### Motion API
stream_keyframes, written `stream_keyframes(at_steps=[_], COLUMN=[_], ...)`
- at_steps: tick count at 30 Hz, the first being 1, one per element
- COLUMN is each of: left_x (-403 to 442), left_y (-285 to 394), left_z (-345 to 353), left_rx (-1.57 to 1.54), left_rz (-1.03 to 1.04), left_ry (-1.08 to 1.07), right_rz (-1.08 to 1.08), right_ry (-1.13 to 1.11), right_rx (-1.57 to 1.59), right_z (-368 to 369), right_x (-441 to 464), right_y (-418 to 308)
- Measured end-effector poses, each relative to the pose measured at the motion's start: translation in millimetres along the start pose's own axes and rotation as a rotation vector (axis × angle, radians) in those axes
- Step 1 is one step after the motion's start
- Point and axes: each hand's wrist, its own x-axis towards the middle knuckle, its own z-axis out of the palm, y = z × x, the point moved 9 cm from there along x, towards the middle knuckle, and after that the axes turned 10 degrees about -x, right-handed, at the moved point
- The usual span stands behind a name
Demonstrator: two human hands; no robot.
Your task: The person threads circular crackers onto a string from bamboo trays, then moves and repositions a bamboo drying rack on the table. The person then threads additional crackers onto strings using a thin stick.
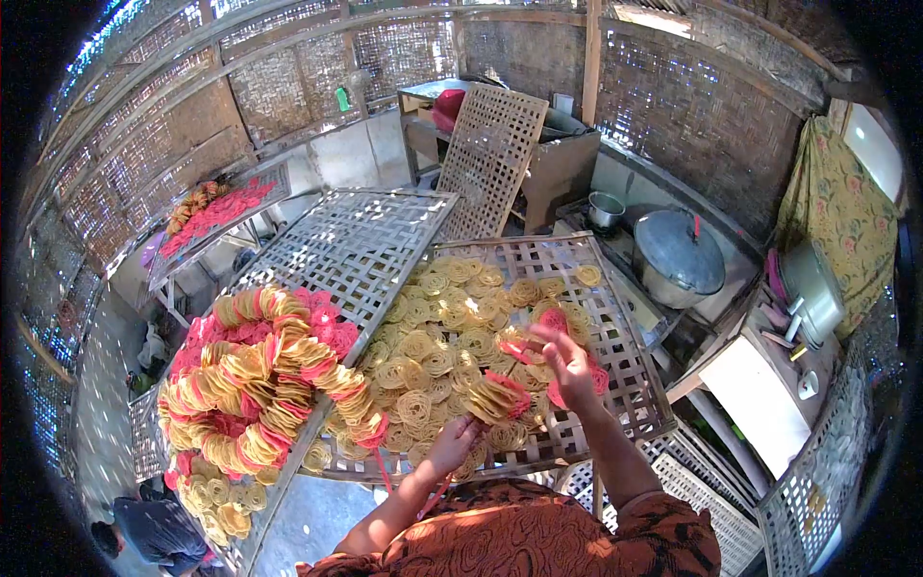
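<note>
Many round yellow lacy discs (415, 408) lie spread over a woven lattice tray (630, 356), with a few pink discs (598, 381) near its right side. My left hand (458, 442) is closed at the near end of a short stack of yellow and pink discs (496, 398). Just right of that stack, my right hand (569, 367) is raised over the tray, its fingers partly spread beside a pink and yellow disc (515, 344); whether it grips that disc is unclear. Long strung rings of yellow and pink discs (279, 365) are heaped to the left.
Another lattice tray (336, 252) stands behind the heap, and a perforated panel (492, 154) leans at the back. A large lidded pot (679, 258) and a small pot (606, 209) are at right. Pink discs (216, 219) lie on a far-left rack. A person (159, 529) is at lower left.
</note>
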Motion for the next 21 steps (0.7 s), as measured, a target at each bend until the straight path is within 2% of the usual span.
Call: stream_keyframes(at_steps=[2,3,6,7,8,10,13,14,16,17,20,21], left_x=[3,5,20,20,20,-10,-27,-25,-14,-11,-8,-11], left_y=[-2,-3,7,29,60,150,218,213,203,200,184,184], left_z=[0,-2,-21,-27,-32,-30,27,27,22,17,4,-4], left_rx=[0.081,0.122,0.521,0.445,0.369,0.509,0.419,0.404,0.372,0.346,0.654,0.447], left_rz=[-0.005,-0.007,0.285,0.38,0.474,0.76,0.712,0.66,0.571,0.644,0.475,0.421], left_ry=[-0.033,-0.049,-0.077,-0.003,0.072,0.39,0.052,0.04,0.021,-0.017,-0.099,-0.079], right_rz=[0.156,0.186,0.111,-0.074,-0.167,-0.353,-0.5,-0.529,-0.46,-0.397,-0.307,-0.297], right_ry=[0.1,0.003,-0.098,-0.038,-0.039,-0.034,-0.053,-0.063,0.013,0.029,-0.017,-0.057], right_rx=[0.046,-0.045,-0.257,-0.234,-0.317,-0.479,-0.579,-0.603,-0.306,-0.199,-0.061,-0.04], right_z=[0,7,24,27,31,40,63,70,62,57,59,65], right_x=[3,3,9,13,17,24,38,41,55,66,83,86], right_y=[0,11,-17,-45,-67,-111,-141,-146,-148,-141,-131,-131])
